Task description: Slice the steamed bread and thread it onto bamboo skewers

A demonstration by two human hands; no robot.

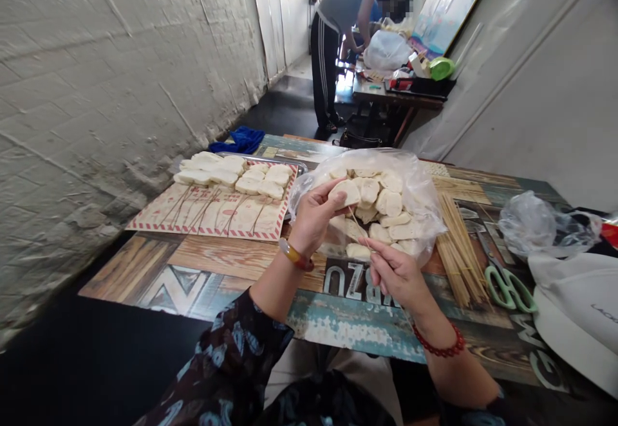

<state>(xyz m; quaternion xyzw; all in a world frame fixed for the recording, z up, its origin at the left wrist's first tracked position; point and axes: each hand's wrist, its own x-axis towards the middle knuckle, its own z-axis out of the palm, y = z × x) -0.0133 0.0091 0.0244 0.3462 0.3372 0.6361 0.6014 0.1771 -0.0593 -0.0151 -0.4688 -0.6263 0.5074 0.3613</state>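
Between the thumb and fingers of my left hand [313,213] is a pale, flat slice of bread-like food [346,193]. My right hand [393,271] pinches a thin wooden skewer [358,223], whose far end meets the lower edge of that slice. Whether the point has gone in, I cannot tell. Below and behind both hands lies an open clear plastic bag [420,188] full of similar slices [391,202]. To the left, skewered slices [212,170] rest in rows on a tray lined with printed paper [232,210], their sticks pointing toward me.
A bundle of bare skewers [458,252] lies right of the bag, beside green-handled scissors [509,287]. Farther right are a crumpled plastic bag [528,223] and a white cap [579,310]. A blue cloth [244,139] sits at the far edge. Another person [333,33] bends over a back table.
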